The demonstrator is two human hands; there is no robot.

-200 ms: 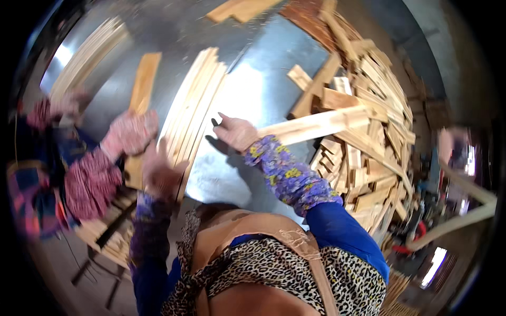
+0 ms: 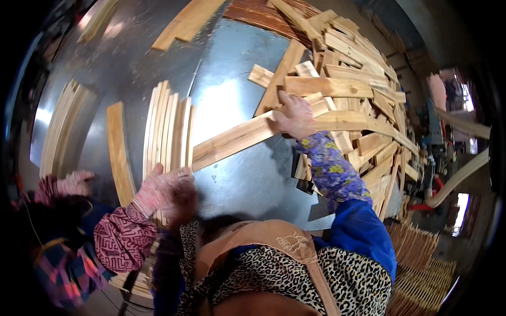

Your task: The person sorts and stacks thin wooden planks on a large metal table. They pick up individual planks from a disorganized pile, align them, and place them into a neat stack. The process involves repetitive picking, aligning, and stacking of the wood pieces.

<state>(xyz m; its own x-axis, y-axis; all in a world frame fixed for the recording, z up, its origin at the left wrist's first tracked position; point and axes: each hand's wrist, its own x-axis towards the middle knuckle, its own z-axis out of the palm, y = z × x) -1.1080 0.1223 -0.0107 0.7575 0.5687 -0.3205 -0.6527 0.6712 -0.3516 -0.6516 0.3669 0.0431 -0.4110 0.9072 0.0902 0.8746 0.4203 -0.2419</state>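
My right hand is closed on the right end of a flat wooden board. The board slants across the metal table, its other end reaching a row of narrow wooden strips standing side by side. Low at the near end of that row is my left hand, mostly covered by a co-worker's pink-gloved hand; its fingers are hidden. The co-worker's other gloved hand rests farther left.
A large heap of loose wooden boards covers the right side of the metal table. To the left lie a single yellowish board and a stack of strips. More boards lie at the far edge.
My right hand, earlier open and empty over the table, has moved right and taken the board's end. The co-worker's gloved hand has come across my left hand. The whole view has shifted.
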